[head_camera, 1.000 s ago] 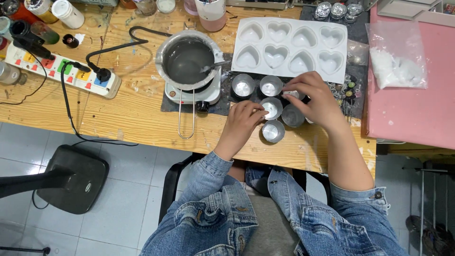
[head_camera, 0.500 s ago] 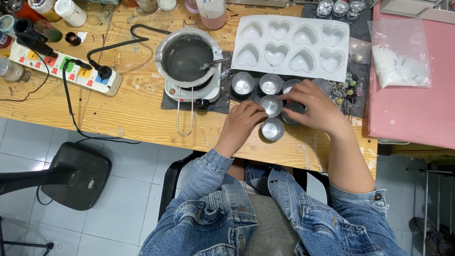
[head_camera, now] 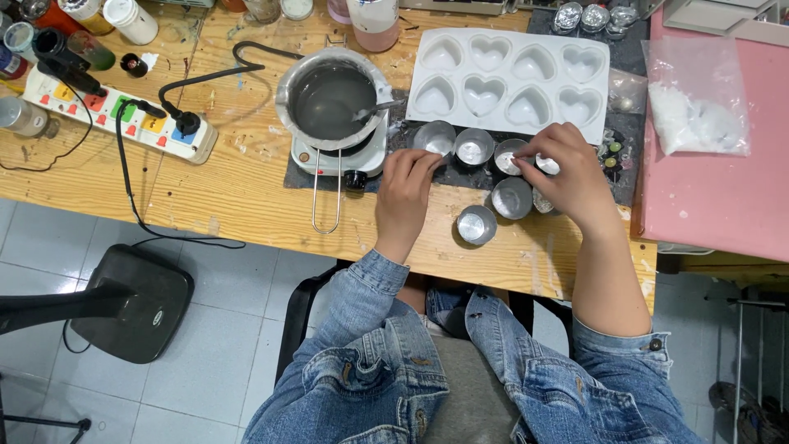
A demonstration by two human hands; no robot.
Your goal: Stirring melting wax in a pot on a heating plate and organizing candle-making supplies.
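Cups of bright metal sit in a loose cluster on the desk (head_camera: 246,189), below a white heart mould (head_camera: 509,78). The left hand (head_camera: 404,191) rests flat on the dark mat, fingers (head_camera: 423,164) close together, tips touching the leftmost cup (head_camera: 436,136). The right hand (head_camera: 567,177) curls over the right end of the row, its fingers pinching the rim of a small cup (head_camera: 546,164), which sits just beside another cup (head_camera: 509,156). A fourth cup (head_camera: 475,148) stands between the two hands. Nearer the desk edge stand two more cups (head_camera: 512,198), one (head_camera: 477,224) closest to the person. Left of the cups, a pot (head_camera: 329,100) of grey liquid sits on a small hotplate (head_camera: 362,156). A power strip (head_camera: 123,115) lies far left, and a clear bag (head_camera: 697,99) of white flakes lies on a pink board (head_camera: 723,197) at right.
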